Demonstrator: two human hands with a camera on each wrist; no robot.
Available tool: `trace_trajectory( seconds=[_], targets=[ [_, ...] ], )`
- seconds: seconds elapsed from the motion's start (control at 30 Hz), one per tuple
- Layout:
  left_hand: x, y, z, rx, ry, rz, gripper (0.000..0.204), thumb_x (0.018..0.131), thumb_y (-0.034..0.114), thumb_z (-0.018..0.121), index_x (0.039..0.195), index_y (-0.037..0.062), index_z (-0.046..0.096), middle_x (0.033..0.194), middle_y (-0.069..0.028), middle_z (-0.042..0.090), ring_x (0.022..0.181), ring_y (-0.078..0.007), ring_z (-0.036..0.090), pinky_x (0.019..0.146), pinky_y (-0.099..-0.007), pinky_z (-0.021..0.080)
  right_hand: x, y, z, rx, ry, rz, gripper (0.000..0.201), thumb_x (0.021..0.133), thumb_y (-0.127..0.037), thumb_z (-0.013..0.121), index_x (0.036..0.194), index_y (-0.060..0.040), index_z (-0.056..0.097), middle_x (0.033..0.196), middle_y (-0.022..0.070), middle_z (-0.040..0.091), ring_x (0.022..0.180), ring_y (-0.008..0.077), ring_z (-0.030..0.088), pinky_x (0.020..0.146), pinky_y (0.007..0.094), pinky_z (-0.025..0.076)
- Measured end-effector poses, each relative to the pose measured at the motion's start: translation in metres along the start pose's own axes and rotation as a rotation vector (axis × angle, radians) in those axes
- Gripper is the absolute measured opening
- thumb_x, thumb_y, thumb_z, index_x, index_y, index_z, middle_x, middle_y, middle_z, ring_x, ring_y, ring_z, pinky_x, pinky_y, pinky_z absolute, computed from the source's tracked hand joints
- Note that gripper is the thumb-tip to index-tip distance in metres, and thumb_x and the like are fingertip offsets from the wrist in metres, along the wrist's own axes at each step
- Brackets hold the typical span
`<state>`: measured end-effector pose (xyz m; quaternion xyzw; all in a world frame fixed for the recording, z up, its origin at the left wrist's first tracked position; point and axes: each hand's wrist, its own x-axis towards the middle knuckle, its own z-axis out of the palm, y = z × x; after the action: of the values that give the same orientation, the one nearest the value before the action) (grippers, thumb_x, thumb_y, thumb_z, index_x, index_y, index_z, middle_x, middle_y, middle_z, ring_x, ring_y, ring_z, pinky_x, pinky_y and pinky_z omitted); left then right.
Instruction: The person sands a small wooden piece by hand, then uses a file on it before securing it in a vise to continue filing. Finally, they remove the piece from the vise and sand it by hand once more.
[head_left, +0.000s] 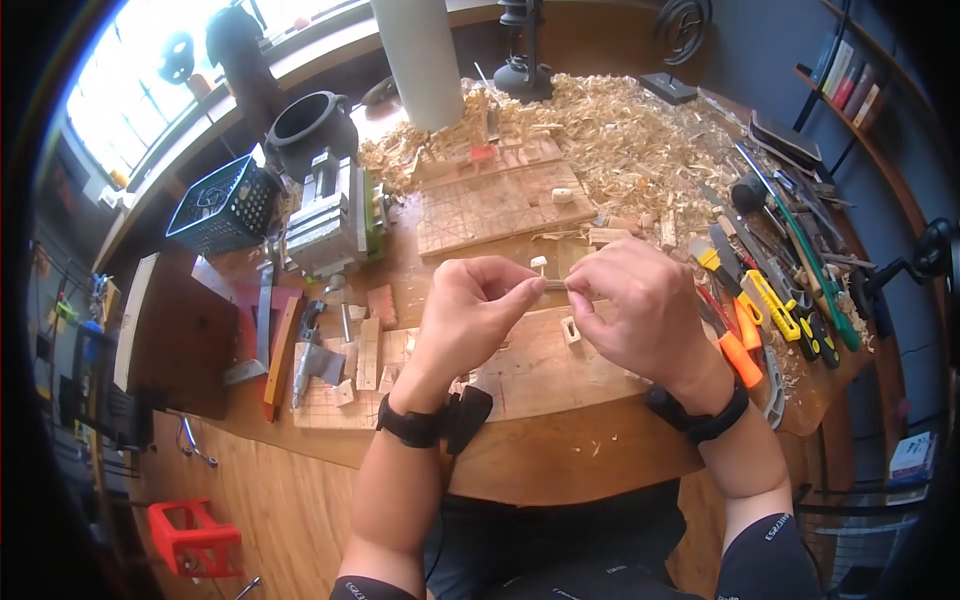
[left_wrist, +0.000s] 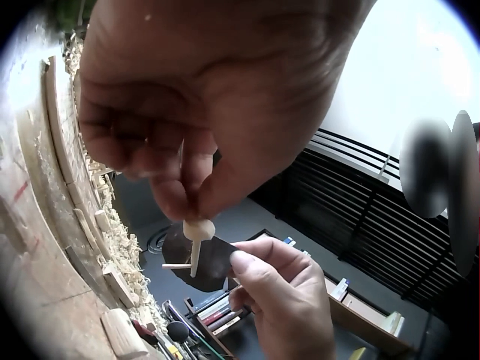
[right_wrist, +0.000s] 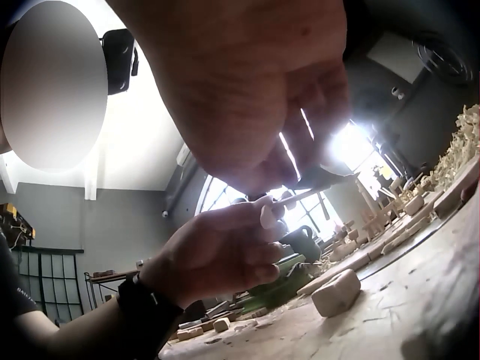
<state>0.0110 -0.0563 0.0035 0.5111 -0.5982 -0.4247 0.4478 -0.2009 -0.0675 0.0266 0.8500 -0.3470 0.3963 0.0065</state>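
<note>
Over the bench, my left hand [head_left: 470,305] pinches a small pale wooden piece [left_wrist: 198,231] between thumb and fingertips. It has a rounded knob, a thin stem [left_wrist: 196,259] and a short side peg [left_wrist: 177,265]. Facing it, my right hand [head_left: 640,310] pinches a dark sheet of sandpaper [left_wrist: 214,266] between thumb and fingers. In the left wrist view the sandpaper lies right behind the stem and overlaps it. Below the right hand, a small wooden block with a slot [head_left: 571,330] stands on the near board [head_left: 530,385].
Behind the hands lies another wooden board [head_left: 480,215] with a small wooden block [head_left: 562,196] on it, backed by heaped wood shavings [head_left: 620,130]. A metal vise [head_left: 325,225] and a green basket [head_left: 222,205] stand left. Knives and tools, including a yellow cutter [head_left: 770,305], crowd the right.
</note>
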Motion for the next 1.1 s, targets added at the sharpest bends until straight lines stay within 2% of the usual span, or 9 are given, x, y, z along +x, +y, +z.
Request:
trace_trajectory(
  seconds=[0.2,0.27,0.37,0.43,0.67,0.87,0.93,1.07,1.1],
  targets=[
    [-0.001,0.001,0.001,0.027,0.01,-0.029,0.02,0.092,0.017,0.077,0.093,-0.003,0.078,0.071,-0.0028,0.072,0.062,-0.0035,0.057,0.055,-0.024,0.044,-0.004,0.011,0.007,0.195,-0.007,-0.024,0.008,0.081,-0.008,0.076,0.087,-0.0052,0.073,0.084,0.0116,0.072,0.082,0.0315,0.069,0.073,0.0413,0.055],
    [0.0,-0.003,0.003,0.036,0.009,0.026,0.02,0.092,0.016,0.077,0.094,-0.0033,0.078,0.071,-0.003,0.072,0.062,-0.0029,0.056,0.054,-0.0234,0.043,-0.007,0.014,0.008,0.204,-0.008,-0.031,0.008,0.081,-0.007,0.077,0.088,-0.0046,0.074,0.086,0.0126,0.073,0.083,0.0323,0.069,0.074,0.0413,0.055],
    [0.001,-0.004,0.004,-0.011,-0.002,0.018,0.02,0.092,0.016,0.077,0.094,-0.0036,0.078,0.072,-0.0027,0.072,0.062,-0.0025,0.056,0.054,-0.0227,0.043,-0.011,0.018,0.009,0.389,-0.01,0.033,0.005,0.083,-0.003,0.076,0.087,-0.0029,0.074,0.088,0.0133,0.073,0.084,0.0313,0.07,0.077,0.0394,0.055],
    [0.0,-0.001,0.005,-0.036,-0.001,0.012,0.02,0.093,0.016,0.077,0.094,-0.0038,0.078,0.073,-0.0024,0.073,0.063,-0.0026,0.057,0.054,-0.0225,0.044,-0.013,0.02,0.008,0.507,-0.024,0.185,0.004,0.084,-0.003,0.077,0.087,-0.0013,0.073,0.09,0.0132,0.074,0.086,0.03,0.071,0.079,0.0374,0.055],
    [-0.001,0.001,0.003,-0.103,0.013,-0.01,0.021,0.093,0.018,0.077,0.094,-0.0037,0.077,0.076,-0.0015,0.073,0.066,-0.0027,0.059,0.057,-0.0217,0.045,-0.012,0.021,0.008,0.522,-0.001,0.216,0.01,0.083,-0.004,0.079,0.089,-0.001,0.073,0.091,0.0122,0.075,0.09,0.0292,0.072,0.08,0.037,0.055],
    [-0.001,0.002,0.001,-0.202,-0.001,-0.028,0.02,0.094,0.018,0.077,0.093,-0.0028,0.078,0.079,-0.0028,0.074,0.07,-0.0038,0.061,0.062,-0.021,0.047,-0.013,0.022,0.007,0.45,0.013,0.16,0.01,0.084,-0.004,0.08,0.092,-0.0016,0.074,0.088,0.0118,0.075,0.084,0.0277,0.073,0.076,0.0355,0.056],
    [-0.001,0.003,0.0,-0.197,-0.003,-0.037,0.02,0.093,0.018,0.077,0.093,-0.0027,0.078,0.08,-0.003,0.074,0.07,-0.004,0.061,0.062,-0.0211,0.047,-0.015,0.02,0.007,0.493,0.077,0.355,0.01,0.084,-0.001,0.078,0.094,-0.0017,0.075,0.087,0.0125,0.075,0.08,0.0264,0.073,0.073,0.0345,0.056],
    [-0.002,0.003,0.0,-0.164,-0.019,-0.077,0.02,0.093,0.018,0.078,0.092,-0.0025,0.078,0.079,-0.0028,0.074,0.07,-0.0043,0.06,0.061,-0.0219,0.047,-0.015,0.021,0.005,0.507,0.049,0.364,0.011,0.085,0.002,0.075,0.095,-0.0018,0.076,0.088,0.0132,0.076,0.08,0.0255,0.074,0.073,0.0339,0.057],
    [-0.002,0.003,0.001,-0.166,-0.018,-0.079,0.02,0.093,0.018,0.078,0.092,-0.0025,0.078,0.079,-0.0028,0.074,0.07,-0.0043,0.06,0.061,-0.0219,0.047,-0.015,0.022,0.006,0.505,0.039,0.263,0.011,0.085,0.003,0.075,0.095,-0.0018,0.076,0.088,0.0133,0.076,0.081,0.0255,0.074,0.073,0.0341,0.057]
  ],
)
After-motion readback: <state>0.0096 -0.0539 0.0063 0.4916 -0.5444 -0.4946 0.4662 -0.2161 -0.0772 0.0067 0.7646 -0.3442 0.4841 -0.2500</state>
